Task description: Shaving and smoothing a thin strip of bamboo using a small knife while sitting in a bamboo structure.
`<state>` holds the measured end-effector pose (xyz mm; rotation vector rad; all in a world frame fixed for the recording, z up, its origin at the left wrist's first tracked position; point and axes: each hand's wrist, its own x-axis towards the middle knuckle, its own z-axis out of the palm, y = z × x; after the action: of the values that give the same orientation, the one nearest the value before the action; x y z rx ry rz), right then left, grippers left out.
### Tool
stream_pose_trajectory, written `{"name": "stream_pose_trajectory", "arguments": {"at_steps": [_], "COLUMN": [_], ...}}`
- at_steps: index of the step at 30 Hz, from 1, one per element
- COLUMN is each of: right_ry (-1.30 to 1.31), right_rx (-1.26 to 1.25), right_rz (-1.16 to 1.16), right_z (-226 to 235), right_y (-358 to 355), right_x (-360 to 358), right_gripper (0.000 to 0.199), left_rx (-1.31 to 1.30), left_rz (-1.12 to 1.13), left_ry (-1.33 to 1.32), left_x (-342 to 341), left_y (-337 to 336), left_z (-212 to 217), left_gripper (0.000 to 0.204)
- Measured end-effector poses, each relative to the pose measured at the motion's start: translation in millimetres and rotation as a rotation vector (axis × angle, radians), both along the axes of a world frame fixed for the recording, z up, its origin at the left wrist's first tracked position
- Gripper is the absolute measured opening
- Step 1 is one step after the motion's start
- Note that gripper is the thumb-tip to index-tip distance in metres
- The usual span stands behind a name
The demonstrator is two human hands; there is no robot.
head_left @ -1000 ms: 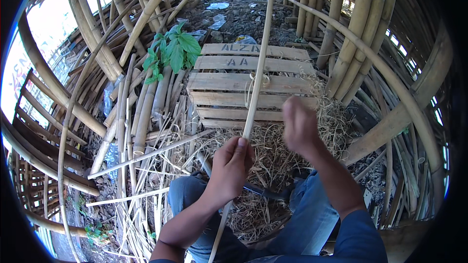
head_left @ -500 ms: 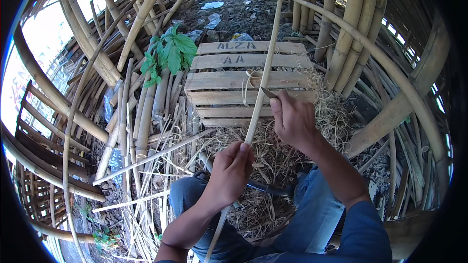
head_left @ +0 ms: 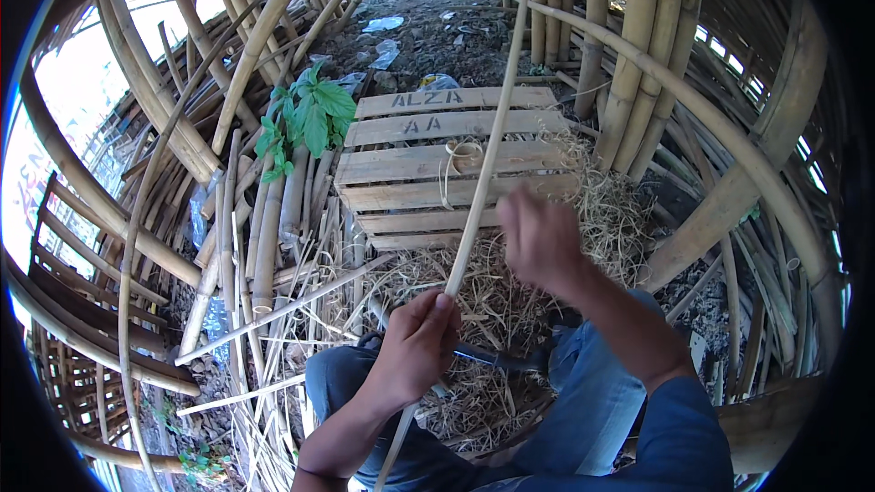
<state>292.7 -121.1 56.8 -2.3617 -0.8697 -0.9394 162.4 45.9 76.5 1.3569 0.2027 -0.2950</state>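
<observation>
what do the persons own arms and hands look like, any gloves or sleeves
The left hand and right hand are ungloved, though the right is blurred, so small details can't be told. The left forearm and right forearm are bare, with no watch showing. A plain dark blue sleeve ends near the right elbow.

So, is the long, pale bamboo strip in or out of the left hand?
In: the left hand grips the strip, which shows above and below.
</observation>
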Motion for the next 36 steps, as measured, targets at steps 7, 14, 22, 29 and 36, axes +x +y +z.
{"name": "stream_pose_trajectory", "arguments": {"at_steps": [7, 14, 22, 29, 36], "right_ry": [0.106, 0.063, 0.099, 0.030, 0.053], "right_rx": [-0.009, -0.036, 0.016, 0.048, 0.100], "right_rz": [0.031, -0.033, -0.019, -0.173, -0.183], "right_z": [-7, -9, -13, -2, -4], "right_y": [-3, -6, -6, -20, -31], "right_x": [-5, -8, -2, 26, 37], "right_gripper": [0.027, 0.033, 0.039, 0.038, 0.036], "left_rx": [-0.001, 0.155, 0.145, 0.124, 0.119], "left_rz": [-0.018, 0.003, 0.018, -0.024, -0.085], "left_ry": [0.033, -0.045, -0.056, -0.108, -0.028], "left_x": [0, -3, -3, -7, -13], "left_y": [0, -7, -8, -13, -13], "left_z": [-6, -8, -8, -8, -1], "left_gripper": [0.031, 0.032, 0.028, 0.029, 0.029]}}
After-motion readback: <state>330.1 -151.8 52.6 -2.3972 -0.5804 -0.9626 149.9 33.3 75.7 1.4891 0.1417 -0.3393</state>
